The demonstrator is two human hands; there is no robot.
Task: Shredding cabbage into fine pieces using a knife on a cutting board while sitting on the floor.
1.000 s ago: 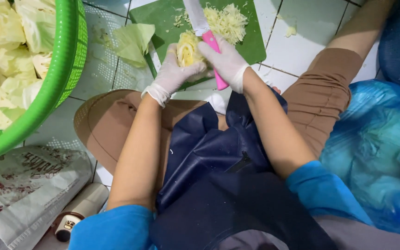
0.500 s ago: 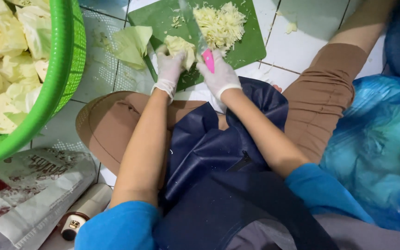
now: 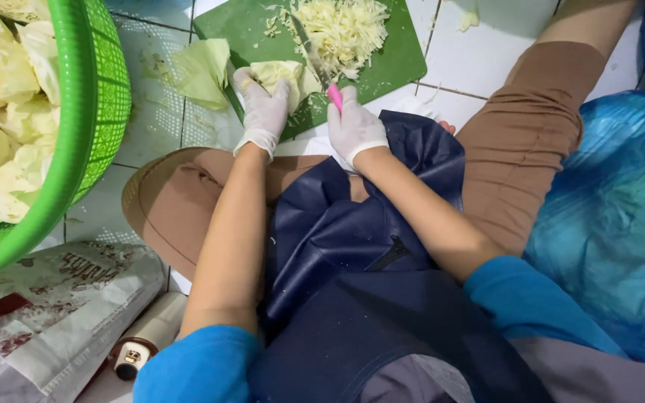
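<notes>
I sit on a tiled floor with a green cutting board in front of my knees. My left hand, in a white glove, presses down on a pale cabbage chunk on the board. My right hand, also gloved, grips a knife with a pink handle; its blade rests against the right side of the chunk. A heap of shredded cabbage lies on the board just beyond the blade.
A green plastic basket full of cabbage pieces stands at the left. A loose cabbage leaf lies beside the board. A blue plastic bag is at the right, a printed sack and a small bottle at bottom left.
My hands and the board sit lower in view as my head tilted. The knife has kept slicing the chunk, and the shredded heap beside it looks larger.
</notes>
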